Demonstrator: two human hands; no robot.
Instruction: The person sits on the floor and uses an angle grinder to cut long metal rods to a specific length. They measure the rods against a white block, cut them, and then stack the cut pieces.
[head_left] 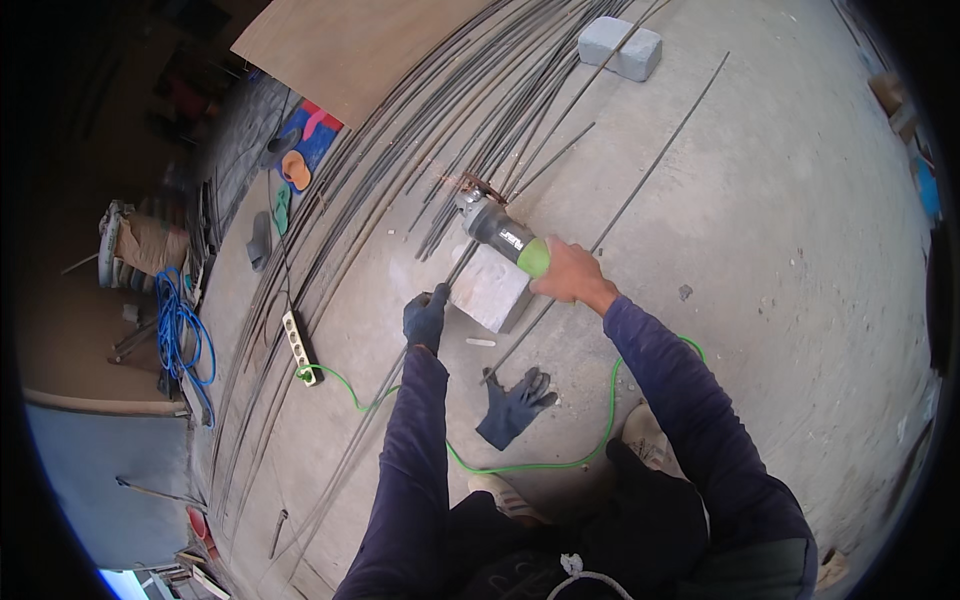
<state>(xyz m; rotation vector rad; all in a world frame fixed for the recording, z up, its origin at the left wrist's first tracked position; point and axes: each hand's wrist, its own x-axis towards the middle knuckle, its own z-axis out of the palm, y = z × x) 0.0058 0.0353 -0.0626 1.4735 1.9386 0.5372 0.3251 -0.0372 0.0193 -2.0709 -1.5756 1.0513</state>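
My bare right hand (572,272) grips a green and black angle grinder (503,228) by its body. The grinder's disc (482,187) meets thin steel rods at the far side, and orange sparks fly off to the left. In a dark glove, my left hand (425,318) is closed round steel rods (462,262) that run from near my left leg up to the disc. Under the rods and the grinder lies a pale concrete block (490,290). An empty dark glove (516,408) lies on the floor between my arms.
Many long steel rods (375,165) lie to the left and far side, some across another block (620,48). A green cord (530,468) loops near my feet toward a power strip (298,348). One loose rod (665,145) stretches along the right. Sandals (295,170) and blue cable (178,335) lie left.
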